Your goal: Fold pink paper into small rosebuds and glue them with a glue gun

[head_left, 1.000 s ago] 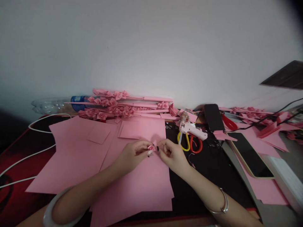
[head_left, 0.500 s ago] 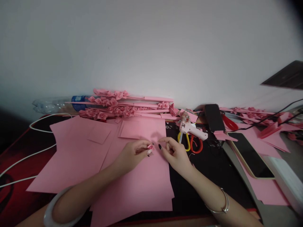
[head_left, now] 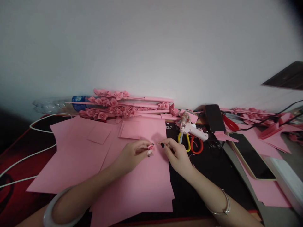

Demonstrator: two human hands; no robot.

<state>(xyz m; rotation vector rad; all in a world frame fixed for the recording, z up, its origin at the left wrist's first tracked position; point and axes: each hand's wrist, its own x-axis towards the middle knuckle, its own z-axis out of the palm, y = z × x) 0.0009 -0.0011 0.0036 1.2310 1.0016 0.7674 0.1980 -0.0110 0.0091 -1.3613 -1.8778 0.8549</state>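
My left hand (head_left: 133, 156) pinches a small folded pink paper flower (head_left: 151, 147) between thumb and fingertips, above the pink paper sheets (head_left: 142, 189). Just right of the flower, apart from it, is my right hand (head_left: 176, 155). Its thumb lies against the curled index finger in a pinch; whatever is between them, if anything, is too small to make out. A small stack of pink paper squares (head_left: 130, 130) lies beyond my left hand.
A pale glue gun (head_left: 193, 129) rests over scissors (head_left: 197, 145) with red and yellow handles. Along the wall lie pink paper flower stems (head_left: 123, 111) and a plastic bottle (head_left: 54, 105). Phones (head_left: 253, 157) (head_left: 213, 118) and a white box (head_left: 285, 176) are at right.
My right thumb has closed up against the index finger, and the hand has shifted slightly right. My left hand stays in place with the paper flower.
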